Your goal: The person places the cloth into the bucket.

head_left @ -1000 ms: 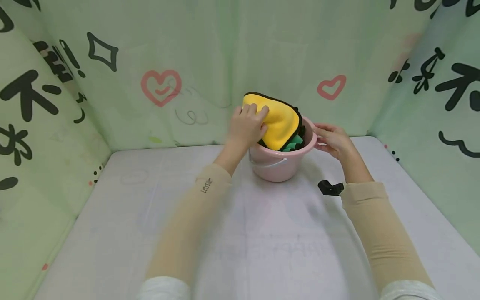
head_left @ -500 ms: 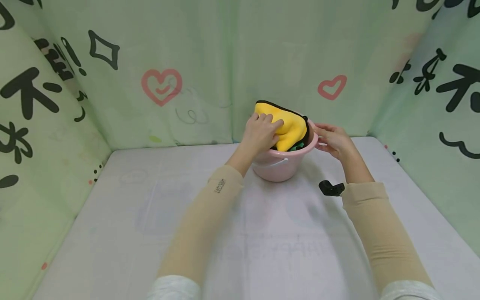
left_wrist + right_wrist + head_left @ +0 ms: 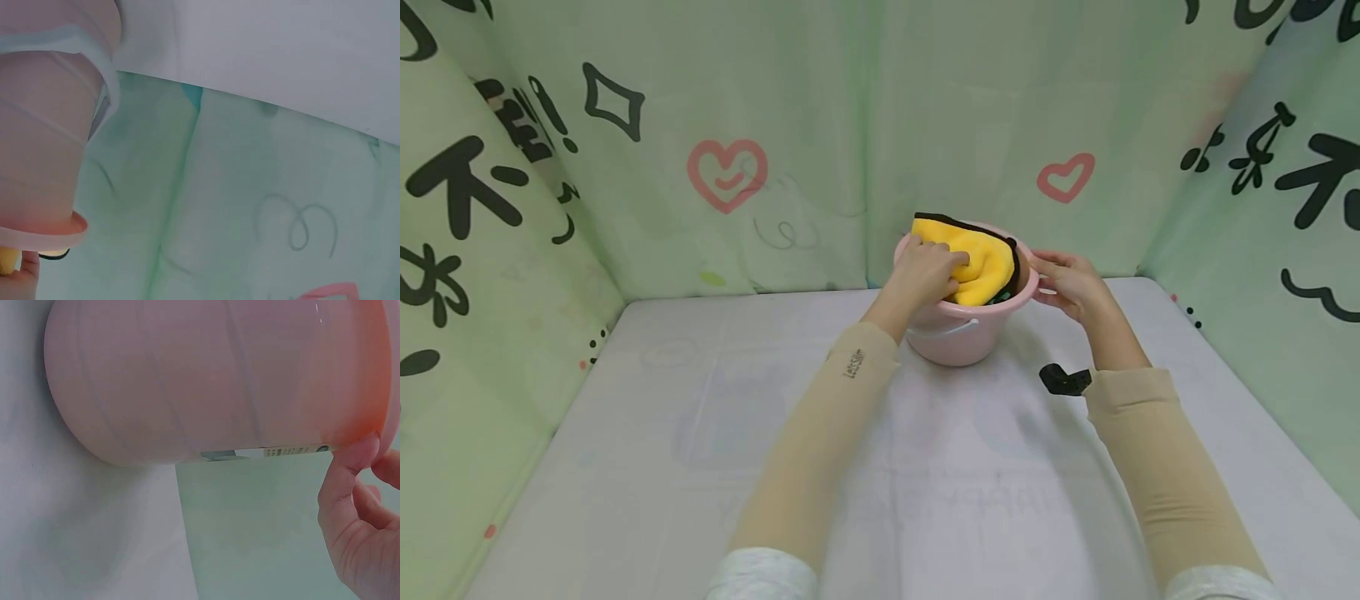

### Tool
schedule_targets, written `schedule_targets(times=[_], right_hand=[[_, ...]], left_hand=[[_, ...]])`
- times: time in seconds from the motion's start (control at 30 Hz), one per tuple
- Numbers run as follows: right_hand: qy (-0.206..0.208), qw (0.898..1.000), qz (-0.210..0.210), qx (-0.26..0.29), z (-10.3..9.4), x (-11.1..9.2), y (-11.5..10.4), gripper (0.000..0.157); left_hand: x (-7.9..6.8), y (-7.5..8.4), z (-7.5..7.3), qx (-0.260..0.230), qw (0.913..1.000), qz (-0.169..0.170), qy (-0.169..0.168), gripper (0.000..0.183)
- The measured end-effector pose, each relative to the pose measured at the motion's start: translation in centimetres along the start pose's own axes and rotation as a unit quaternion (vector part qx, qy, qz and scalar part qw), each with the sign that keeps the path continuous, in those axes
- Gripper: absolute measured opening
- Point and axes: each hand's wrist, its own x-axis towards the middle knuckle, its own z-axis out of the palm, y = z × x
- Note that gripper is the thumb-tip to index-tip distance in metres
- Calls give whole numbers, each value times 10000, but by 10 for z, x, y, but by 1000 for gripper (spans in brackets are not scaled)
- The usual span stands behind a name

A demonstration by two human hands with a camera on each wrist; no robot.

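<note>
A pink bucket [image 3: 957, 346] with a pale handle [image 3: 943, 330] stands upright on the white table. A yellow cloth [image 3: 987, 260] with black edging is bunched in its mouth, partly above the rim, with a little green and black beneath it. My left hand [image 3: 925, 273] grips the cloth's near left side over the rim, fingers bent into it. At the right side, my right hand [image 3: 1070, 285] pinches the bucket rim; the right wrist view has the thumb [image 3: 361, 453] against the outside just under the lip. The bucket's inside is mostly hidden.
The white table [image 3: 700, 442] runs back to a green printed curtain [image 3: 820, 125], which also closes both sides. A small black device [image 3: 1064, 380] sits at the right wrist. A label [image 3: 290, 450] shows on the bucket's side.
My left hand has moved right and down with the yellow cloth, which now sits lower in the bucket. Less green shows beneath it. The right hand and bucket stay where they were.
</note>
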Motion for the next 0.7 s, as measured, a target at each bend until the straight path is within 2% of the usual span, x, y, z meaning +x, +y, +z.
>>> schedule_targets(times=[0.27, 0.47, 0.7], right_hand=[[-29, 10000, -15, 13, -1, 2, 1, 66], [-33, 10000, -7, 8, -1, 2, 1, 67], [-13, 10000, -6, 10, -1, 2, 2, 68]], left_hand=[[3, 2, 0, 56, 9998, -29, -164, 37], [3, 6, -1, 140, 9993, -177, -305, 39], [2, 7, 0, 296, 9991, -262, -156, 41]])
